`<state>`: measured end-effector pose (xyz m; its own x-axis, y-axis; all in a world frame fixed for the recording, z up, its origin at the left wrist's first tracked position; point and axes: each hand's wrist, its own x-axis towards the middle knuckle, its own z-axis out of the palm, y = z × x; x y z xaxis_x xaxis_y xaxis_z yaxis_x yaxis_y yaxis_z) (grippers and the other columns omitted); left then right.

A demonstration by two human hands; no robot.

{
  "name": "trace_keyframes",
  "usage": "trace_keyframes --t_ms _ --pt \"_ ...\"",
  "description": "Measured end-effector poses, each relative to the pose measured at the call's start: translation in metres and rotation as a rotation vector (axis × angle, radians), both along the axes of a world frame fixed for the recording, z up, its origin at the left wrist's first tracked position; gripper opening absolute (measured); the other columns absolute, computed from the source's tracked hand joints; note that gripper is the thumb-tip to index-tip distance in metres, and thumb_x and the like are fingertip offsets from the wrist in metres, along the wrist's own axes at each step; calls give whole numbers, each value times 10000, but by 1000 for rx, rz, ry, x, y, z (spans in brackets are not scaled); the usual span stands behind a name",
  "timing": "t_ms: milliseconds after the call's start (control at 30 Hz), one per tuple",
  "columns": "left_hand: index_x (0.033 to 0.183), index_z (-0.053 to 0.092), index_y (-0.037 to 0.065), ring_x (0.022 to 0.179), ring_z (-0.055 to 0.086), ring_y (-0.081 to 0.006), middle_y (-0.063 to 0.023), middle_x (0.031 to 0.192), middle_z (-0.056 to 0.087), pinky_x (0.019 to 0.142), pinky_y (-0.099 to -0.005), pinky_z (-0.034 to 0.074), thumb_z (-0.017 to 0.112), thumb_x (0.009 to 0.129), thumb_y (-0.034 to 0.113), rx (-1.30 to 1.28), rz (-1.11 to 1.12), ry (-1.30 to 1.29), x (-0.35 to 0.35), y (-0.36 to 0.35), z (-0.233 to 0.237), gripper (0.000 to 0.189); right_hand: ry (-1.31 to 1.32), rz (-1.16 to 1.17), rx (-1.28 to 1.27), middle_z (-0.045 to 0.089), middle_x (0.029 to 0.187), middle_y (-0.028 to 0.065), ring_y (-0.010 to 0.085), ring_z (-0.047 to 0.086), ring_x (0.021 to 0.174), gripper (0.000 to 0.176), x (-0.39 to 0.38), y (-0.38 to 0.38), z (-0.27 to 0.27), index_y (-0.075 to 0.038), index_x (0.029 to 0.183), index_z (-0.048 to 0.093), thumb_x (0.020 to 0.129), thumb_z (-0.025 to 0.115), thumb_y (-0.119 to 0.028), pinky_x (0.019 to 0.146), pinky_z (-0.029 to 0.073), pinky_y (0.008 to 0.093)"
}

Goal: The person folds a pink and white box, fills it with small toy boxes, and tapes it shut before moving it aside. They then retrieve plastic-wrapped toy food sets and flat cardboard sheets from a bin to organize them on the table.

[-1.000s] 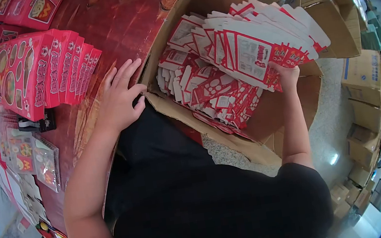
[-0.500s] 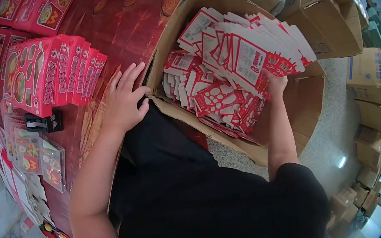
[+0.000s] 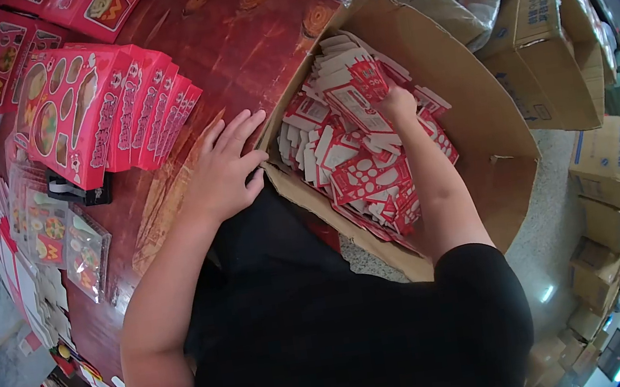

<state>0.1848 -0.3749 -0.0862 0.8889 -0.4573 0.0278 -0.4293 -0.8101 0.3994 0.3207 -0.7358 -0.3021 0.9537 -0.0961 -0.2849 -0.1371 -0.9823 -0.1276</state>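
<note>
My left hand (image 3: 227, 165) lies flat with fingers spread on the red wooden table (image 3: 225, 39), at the edge beside a big open cardboard box (image 3: 475, 130). My right hand (image 3: 395, 105) reaches down into that box and grips a bundle of flat red-and-white carton blanks (image 3: 354, 84), pressed against the box's far wall. More loose carton blanks (image 3: 363, 178) lie piled in the box below the hand.
A fanned row of red printed boxes (image 3: 109, 115) stands on the table left of my left hand. Clear plastic trays (image 3: 67, 243) lie near the table's left edge. Several brown cartons (image 3: 597, 153) stand on the floor to the right.
My right hand has lowered the fanned bundle of carton blanks from above the box down into it, toward the far wall. The left hand stayed flat on the table.
</note>
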Motion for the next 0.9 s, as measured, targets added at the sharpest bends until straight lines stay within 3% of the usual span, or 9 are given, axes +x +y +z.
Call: trace_keyframes --t_ms 67,167,367,533,633,700,800,833,900 --pt "876 656 114 1324 341 -263 -75 1407 399 1098 -454 238 679 684 111 -9 -1 7 0 1 2 193 120 19 -101 632 1125 112 282 617 1023 720 8 9 7 -149 1237 489 622 784 -379 881 482 428" --pt "857 664 113 1322 345 -256 -71 1403 403 1099 -455 236 676 688 117 -19 0 9 2 2 2 170 38 62 -216 613 1169 103 279 584 1093 732 13 21 4 -148 1250 478 629 781 -389 939 449 418" --pt "853 668 110 1326 341 -254 -68 1404 404 1099 -463 232 675 694 120 -31 3 27 1 4 -1 159 304 114 -160 627 1142 134 282 608 1060 719 29 41 -11 -110 1271 470 663 754 -366 870 504 412" --pt "833 670 114 1328 341 -255 -68 1403 408 1099 -470 229 674 699 119 -81 -2 29 2 7 -4 135 118 147 -65 667 993 159 301 643 947 497 22 28 -4 -82 1033 628 652 742 -379 807 521 400" --pt "832 670 118 1327 343 -258 -69 1401 411 1098 -471 232 665 701 113 -90 0 19 1 7 -4 131 -18 97 22 665 919 203 332 652 847 469 14 -7 7 -73 947 688 614 763 -396 748 503 428" --pt "833 668 120 1326 345 -259 -68 1401 412 1097 -472 234 658 699 104 -91 5 21 1 6 -3 135 -50 -5 291 668 882 202 329 659 809 456 4 -37 29 -72 917 702 605 767 -398 734 500 410" --pt "819 662 109 1328 341 -252 -67 1398 413 1092 -476 247 659 698 100 -64 11 -2 0 4 -2 121 -196 -416 817 698 826 59 163 651 735 315 -21 -89 25 -39 889 706 636 792 -204 686 501 324" --pt "810 660 101 1329 339 -248 -68 1396 414 1089 -479 254 661 699 101 -57 13 -5 0 3 -1 110 -281 -511 975 684 869 21 122 630 751 259 -34 -99 23 -4 902 690 662 769 -61 687 502 296" --pt "812 658 105 1328 338 -251 -68 1399 408 1094 -480 248 661 699 103 -42 12 -21 0 2 -1 113 -400 -556 1221 672 896 50 147 635 747 232 -63 -119 18 10 926 670 699 719 18 693 513 300"
